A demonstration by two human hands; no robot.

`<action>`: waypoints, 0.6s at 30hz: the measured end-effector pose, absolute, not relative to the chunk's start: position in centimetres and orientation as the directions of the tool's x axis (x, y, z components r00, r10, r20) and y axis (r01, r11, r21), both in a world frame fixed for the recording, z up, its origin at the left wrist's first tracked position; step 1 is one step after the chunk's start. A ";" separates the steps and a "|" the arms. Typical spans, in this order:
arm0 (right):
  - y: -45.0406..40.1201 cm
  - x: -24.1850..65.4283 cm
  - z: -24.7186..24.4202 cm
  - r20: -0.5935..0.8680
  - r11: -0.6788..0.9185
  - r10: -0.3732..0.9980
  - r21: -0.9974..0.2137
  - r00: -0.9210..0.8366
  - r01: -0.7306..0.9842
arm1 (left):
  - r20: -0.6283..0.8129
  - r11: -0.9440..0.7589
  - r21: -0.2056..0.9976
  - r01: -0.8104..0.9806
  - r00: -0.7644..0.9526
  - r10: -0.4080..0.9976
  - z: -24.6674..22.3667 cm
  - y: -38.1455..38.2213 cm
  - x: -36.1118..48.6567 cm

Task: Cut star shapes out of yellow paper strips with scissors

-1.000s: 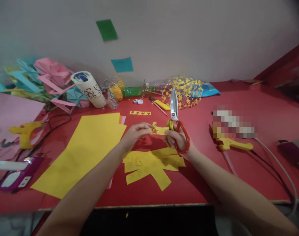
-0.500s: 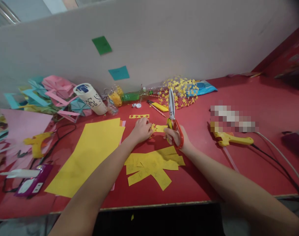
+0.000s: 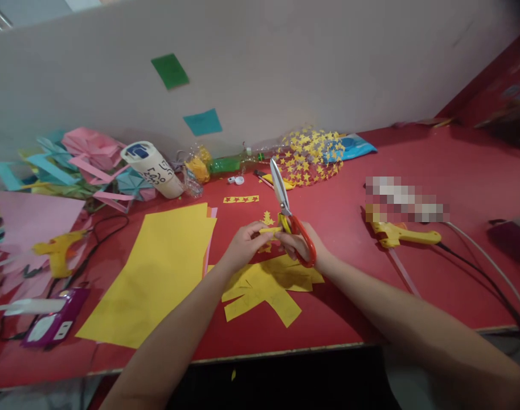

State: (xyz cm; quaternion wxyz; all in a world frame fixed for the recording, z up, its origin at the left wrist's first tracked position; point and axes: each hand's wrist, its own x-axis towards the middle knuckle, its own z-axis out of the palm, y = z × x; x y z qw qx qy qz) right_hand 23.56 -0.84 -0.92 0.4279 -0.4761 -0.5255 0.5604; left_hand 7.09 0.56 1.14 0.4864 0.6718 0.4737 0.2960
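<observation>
My left hand (image 3: 246, 245) pinches one end of a small yellow paper strip (image 3: 269, 230). The fingertips of my right hand (image 3: 297, 242) meet the strip's other end, and the same hand holds scissors (image 3: 281, 188) with red and yellow handles, blades pointing up and away. Small yellow paper stars (image 3: 267, 218) lie just beyond the strip. Below my hands is a loose pile of yellow paper strips (image 3: 260, 290). A yellow strip with star-shaped holes (image 3: 241, 199) lies farther back on the red table (image 3: 336, 313).
Yellow sheets (image 3: 170, 250) lie at left, near a yellow glue gun (image 3: 58, 253) and purple box (image 3: 57, 319). Another glue gun (image 3: 405, 236) is at right. Along the wall stand paper flowers (image 3: 89, 156), a white cup (image 3: 152, 171), a green bottle (image 3: 225, 165) and star-covered clear wrap (image 3: 311, 156).
My left hand has come off the table and taken hold of the strip. The strip now spans both hands. The scissors tilt more to the left, and the small stars are uncovered.
</observation>
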 end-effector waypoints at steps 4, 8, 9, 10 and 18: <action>-1.0 23.3 -1.0 -0.090 -0.087 0.984 -0.996 -0.154 0.030 | -0.113 0.010 0.970 0.242 0.414 0.903 0.7 0.5 6.7; -1.0 23.7 -1.0 -0.061 -0.060 0.984 -0.998 -0.166 0.010 | -0.193 0.147 0.978 0.148 0.376 0.906 1.0 0.5 6.3; -0.9 23.9 -0.8 -0.056 -0.051 0.986 -0.998 -0.156 0.037 | -0.189 0.161 0.981 0.111 0.328 0.925 1.2 0.6 6.2; -0.9 24.1 -0.6 -0.065 -0.049 0.984 -0.994 -0.166 0.098 | -0.176 0.163 0.984 0.069 0.269 0.947 1.5 0.6 6.0; -1.1 24.9 1.8 -0.161 0.074 0.927 -0.807 -0.339 0.586 | -0.029 0.025 0.987 -0.157 -0.026 0.999 2.2 1.4 4.3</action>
